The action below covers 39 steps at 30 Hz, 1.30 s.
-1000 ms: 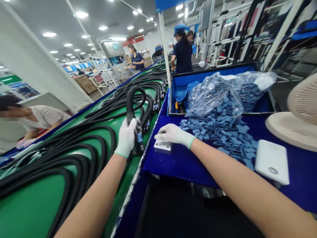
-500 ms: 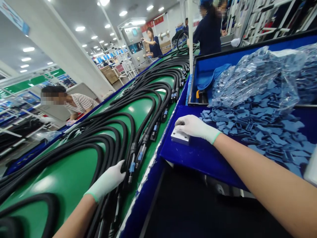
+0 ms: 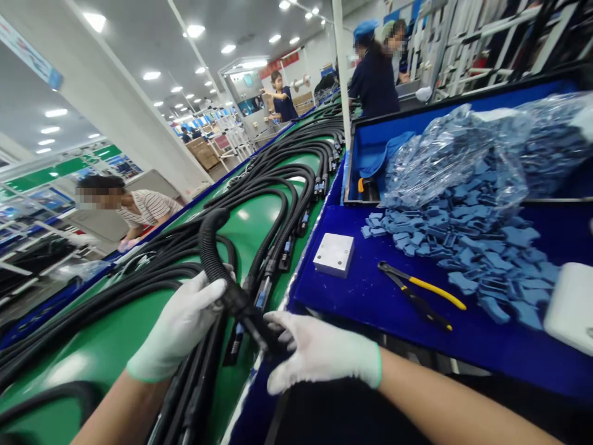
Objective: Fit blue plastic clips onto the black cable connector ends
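My left hand point(image 3: 189, 315), in a white glove with a green cuff, is closed around a black corrugated hose point(image 3: 215, 256), lifted above the other hoses. The hose's dark end fitting point(image 3: 259, 327) points down to the right and is slightly blurred. Around that end my right hand point(image 3: 310, 349), gloved the same way, has its thumb spread from the fingers. The fingertips lie close to the fitting; whether they touch it I cannot make out. On the blue surface, a silver metal block point(image 3: 333, 253) sits above the right hand, with yellow-and-black-handled pliers point(image 3: 419, 293) to its right.
Black hoses point(image 3: 278, 179) with blue clips lie along the green conveyor point(image 3: 252, 216). Blue plastic pieces point(image 3: 463, 235) are heaped by a clear bag point(image 3: 454, 154). A white box point(image 3: 572, 309) stands at right. A person in stripes point(image 3: 143, 207) leans over the far side; other people work farther back.
My left hand has raised a hose from the conveyor. My right hand has left the metal block and come down left to the hose's end, uncovering the block and pliers.
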Each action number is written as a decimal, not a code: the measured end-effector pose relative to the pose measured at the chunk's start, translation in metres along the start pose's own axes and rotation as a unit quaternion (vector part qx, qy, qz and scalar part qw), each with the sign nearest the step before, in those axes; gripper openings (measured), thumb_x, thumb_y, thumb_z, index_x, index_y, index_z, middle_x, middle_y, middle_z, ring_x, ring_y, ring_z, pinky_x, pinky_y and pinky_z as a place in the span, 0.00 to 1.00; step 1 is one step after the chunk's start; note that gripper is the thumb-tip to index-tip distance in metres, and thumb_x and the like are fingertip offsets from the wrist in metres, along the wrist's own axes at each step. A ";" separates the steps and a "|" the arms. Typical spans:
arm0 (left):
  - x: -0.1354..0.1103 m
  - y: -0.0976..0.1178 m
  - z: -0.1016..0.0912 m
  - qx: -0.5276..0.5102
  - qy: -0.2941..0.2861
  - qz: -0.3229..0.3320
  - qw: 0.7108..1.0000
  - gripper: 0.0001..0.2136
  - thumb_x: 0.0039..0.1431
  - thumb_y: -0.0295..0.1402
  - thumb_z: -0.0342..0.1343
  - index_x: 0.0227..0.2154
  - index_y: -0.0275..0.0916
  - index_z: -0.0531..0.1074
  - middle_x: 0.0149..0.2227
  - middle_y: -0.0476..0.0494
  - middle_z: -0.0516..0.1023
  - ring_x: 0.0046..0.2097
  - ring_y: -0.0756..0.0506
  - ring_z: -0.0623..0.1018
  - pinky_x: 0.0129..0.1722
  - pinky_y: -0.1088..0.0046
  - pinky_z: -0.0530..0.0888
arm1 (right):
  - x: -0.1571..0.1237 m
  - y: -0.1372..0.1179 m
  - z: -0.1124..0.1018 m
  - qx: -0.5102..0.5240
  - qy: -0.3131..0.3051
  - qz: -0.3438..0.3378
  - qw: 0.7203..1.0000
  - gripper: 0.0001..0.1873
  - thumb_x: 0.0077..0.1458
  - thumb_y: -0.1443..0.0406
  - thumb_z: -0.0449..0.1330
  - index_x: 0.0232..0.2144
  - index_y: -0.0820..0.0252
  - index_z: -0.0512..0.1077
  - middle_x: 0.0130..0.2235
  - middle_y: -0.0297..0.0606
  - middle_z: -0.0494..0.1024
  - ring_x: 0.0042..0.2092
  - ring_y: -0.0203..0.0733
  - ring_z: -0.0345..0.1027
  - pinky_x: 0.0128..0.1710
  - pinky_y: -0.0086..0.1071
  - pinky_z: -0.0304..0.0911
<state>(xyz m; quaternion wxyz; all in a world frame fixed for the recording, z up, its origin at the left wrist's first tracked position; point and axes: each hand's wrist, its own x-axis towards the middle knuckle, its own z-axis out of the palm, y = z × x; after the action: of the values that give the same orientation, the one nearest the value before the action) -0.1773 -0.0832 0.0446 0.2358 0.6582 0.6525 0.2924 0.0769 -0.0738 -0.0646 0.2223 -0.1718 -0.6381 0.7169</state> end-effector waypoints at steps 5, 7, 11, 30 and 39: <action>-0.004 0.021 0.045 0.147 0.144 0.096 0.974 0.22 0.64 0.46 0.59 0.56 0.41 0.71 0.50 0.39 0.79 0.51 0.36 0.78 0.52 0.56 0.75 | -0.035 0.008 -0.009 -0.001 0.121 0.012 0.993 0.16 0.45 0.69 0.62 0.40 0.55 0.69 0.31 0.26 0.70 0.28 0.33 0.63 0.25 0.25 0.59; -0.008 0.024 0.063 0.243 0.111 0.296 0.917 0.19 0.61 0.40 0.64 0.54 0.45 0.73 0.51 0.41 0.80 0.54 0.35 0.77 0.58 0.51 0.71 | -0.054 -0.003 -0.018 -0.081 0.142 0.011 0.986 0.12 0.46 0.70 0.58 0.36 0.56 0.67 0.29 0.27 0.69 0.27 0.34 0.62 0.24 0.25 0.56; -0.016 0.026 0.104 0.258 -0.071 0.515 0.814 0.13 0.66 0.24 0.56 0.49 0.47 0.76 0.44 0.48 0.81 0.47 0.42 0.79 0.54 0.59 0.72 | -0.089 -0.039 -0.035 -0.243 0.100 0.044 0.964 0.08 0.48 0.64 0.63 0.33 0.57 0.70 0.29 0.28 0.74 0.28 0.35 0.66 0.26 0.26 0.58; 0.036 0.081 0.129 -0.132 -0.126 -0.051 0.982 0.27 0.61 0.48 0.60 0.57 0.36 0.73 0.37 0.45 0.82 0.38 0.44 0.77 0.39 0.70 0.71 | -0.114 -0.024 -0.080 -0.413 0.341 0.009 0.845 0.10 0.48 0.78 0.54 0.29 0.61 0.67 0.35 0.37 0.75 0.36 0.40 0.68 0.37 0.31 0.60; 0.036 0.091 0.124 -0.107 -0.135 -0.023 0.985 0.25 0.60 0.46 0.59 0.54 0.35 0.77 0.30 0.45 0.81 0.34 0.42 0.78 0.37 0.68 0.72 | -0.091 -0.045 -0.069 -0.373 0.220 -0.169 0.885 0.10 0.59 0.70 0.59 0.43 0.56 0.75 0.45 0.40 0.78 0.48 0.46 0.72 0.54 0.37 0.68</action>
<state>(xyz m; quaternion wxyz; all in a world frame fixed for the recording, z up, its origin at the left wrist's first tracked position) -0.0266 -0.0417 0.0210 0.3976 0.6469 0.5949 0.2638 0.1945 -0.0609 -0.0324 0.3943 -0.2850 -0.8126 0.3209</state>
